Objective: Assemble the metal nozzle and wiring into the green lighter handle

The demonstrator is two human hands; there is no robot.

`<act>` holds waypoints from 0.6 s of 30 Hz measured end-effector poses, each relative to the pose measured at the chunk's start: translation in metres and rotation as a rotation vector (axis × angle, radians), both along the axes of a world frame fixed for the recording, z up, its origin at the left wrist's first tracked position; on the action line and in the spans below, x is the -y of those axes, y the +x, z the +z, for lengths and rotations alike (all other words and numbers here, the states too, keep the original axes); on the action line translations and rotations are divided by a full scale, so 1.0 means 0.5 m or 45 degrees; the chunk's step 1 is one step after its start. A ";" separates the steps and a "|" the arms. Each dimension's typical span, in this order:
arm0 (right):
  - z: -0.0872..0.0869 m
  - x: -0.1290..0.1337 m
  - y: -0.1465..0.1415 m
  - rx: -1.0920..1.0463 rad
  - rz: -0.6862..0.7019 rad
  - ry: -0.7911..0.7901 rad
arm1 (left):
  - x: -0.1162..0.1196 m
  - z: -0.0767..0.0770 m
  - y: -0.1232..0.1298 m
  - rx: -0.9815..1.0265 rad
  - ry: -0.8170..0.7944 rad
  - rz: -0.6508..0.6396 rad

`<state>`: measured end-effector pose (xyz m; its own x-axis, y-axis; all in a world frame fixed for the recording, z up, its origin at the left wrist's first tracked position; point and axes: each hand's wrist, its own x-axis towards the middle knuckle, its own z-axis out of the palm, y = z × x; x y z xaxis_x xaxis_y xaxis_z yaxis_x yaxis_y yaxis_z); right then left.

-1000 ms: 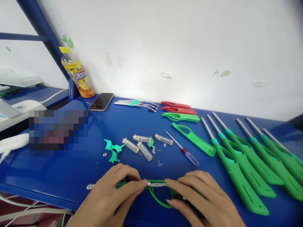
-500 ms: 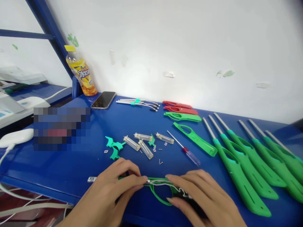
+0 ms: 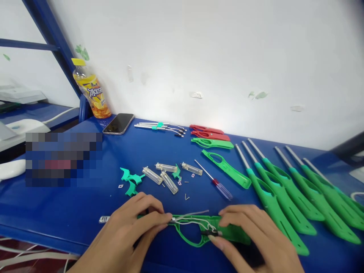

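Observation:
My left hand (image 3: pixel 136 227) is closed, pinching the metal tube (image 3: pixel 104 219) of a lighter where it meets a green lighter shell half (image 3: pixel 193 244) with an oval trigger loop. White wires and a thin clear hose (image 3: pixel 196 214) run from the pinch over the shell. They lead towards a black igniter (image 3: pixel 209 232) above the shell's handle part. At that igniter's end is the thumb of my right hand (image 3: pixel 253 235), its other fingers curled over the shell's far edge; the palm side is hidden.
Several clear fuel tanks (image 3: pixel 166 167), teal trigger pieces (image 3: pixel 132 180), screws (image 3: pixel 186 197) and a screwdriver (image 3: pixel 218 185) lie ahead. Assembled green lighters (image 3: pixel 284 212) fill the right. Loose shells (image 3: pixel 210 134), tube sets (image 3: pixel 155 126), a phone (image 3: pixel 118 124) and a bottle (image 3: pixel 92 93) stand further back.
My right hand has shifted slightly right and lifted off the wires, exposing the igniter, the hose end and more of the green shell. My left hand keeps its pinch. The view has turned slightly right.

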<state>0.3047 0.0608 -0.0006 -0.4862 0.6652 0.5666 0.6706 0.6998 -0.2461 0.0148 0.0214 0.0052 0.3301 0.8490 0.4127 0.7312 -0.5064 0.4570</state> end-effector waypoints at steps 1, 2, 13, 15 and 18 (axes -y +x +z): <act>0.000 -0.002 0.001 0.019 0.006 -0.007 | 0.001 -0.001 0.000 -0.007 -0.008 0.002; -0.001 -0.003 0.002 0.034 0.015 -0.014 | 0.001 -0.002 -0.001 -0.012 -0.018 0.001; -0.006 -0.008 0.004 0.051 0.040 -0.075 | -0.001 -0.012 -0.004 0.009 -0.005 -0.025; -0.006 -0.010 0.004 0.042 0.050 -0.081 | -0.002 -0.008 -0.003 -0.010 0.006 -0.031; -0.005 -0.012 0.005 0.028 0.087 -0.065 | -0.002 -0.008 -0.003 -0.034 0.018 -0.036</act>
<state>0.3071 0.0671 -0.0030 -0.5434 0.6579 0.5214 0.6272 0.7310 -0.2687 0.0135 0.0224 0.0014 0.3648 0.8334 0.4152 0.7286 -0.5331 0.4300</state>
